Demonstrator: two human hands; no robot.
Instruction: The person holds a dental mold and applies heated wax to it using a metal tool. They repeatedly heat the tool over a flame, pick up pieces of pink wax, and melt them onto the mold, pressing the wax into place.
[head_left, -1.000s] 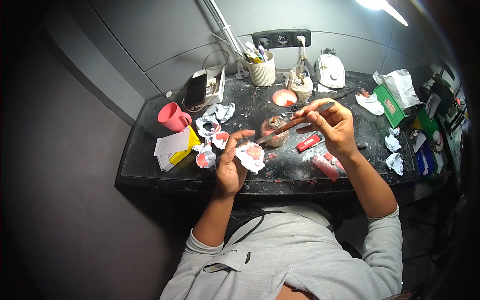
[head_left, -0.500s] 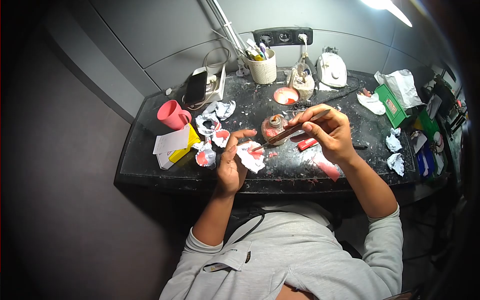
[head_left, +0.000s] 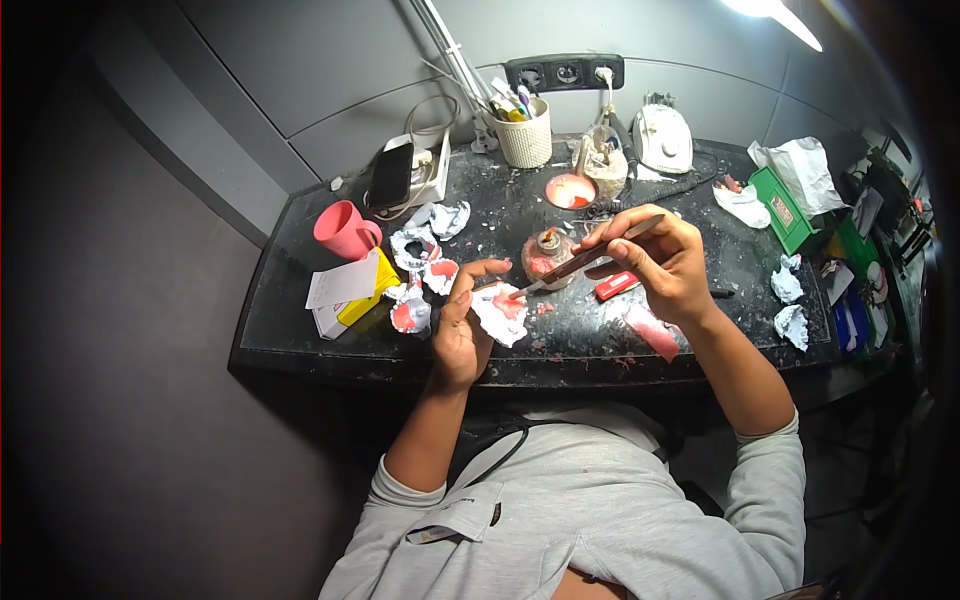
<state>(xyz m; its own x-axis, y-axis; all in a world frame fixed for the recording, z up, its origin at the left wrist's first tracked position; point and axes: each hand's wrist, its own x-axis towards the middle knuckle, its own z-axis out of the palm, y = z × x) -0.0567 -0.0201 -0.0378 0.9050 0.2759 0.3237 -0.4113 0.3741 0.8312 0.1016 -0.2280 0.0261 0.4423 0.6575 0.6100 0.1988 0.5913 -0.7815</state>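
In my left hand is a white plaster piece with pink wax on it, gripped at its left side. My right hand is closed around a thin tool with a dark brown handle. The tool's tip reaches the pink area of the plaster piece. Behind the tool stands a glass burner jar with pink stains, partly hidden by it. A red object and a pink wax sheet lie below my right hand.
More plaster pieces lie left of my left hand, beside a yellow box and a pink mug. Farther back are a phone, a pen cup, a pink-stained bowl and a white device. A green box stands right.
The tool in my right hand has tilted slightly and its tip has shifted a little over the pink wax. My left hand and the plaster piece look almost unmoved.
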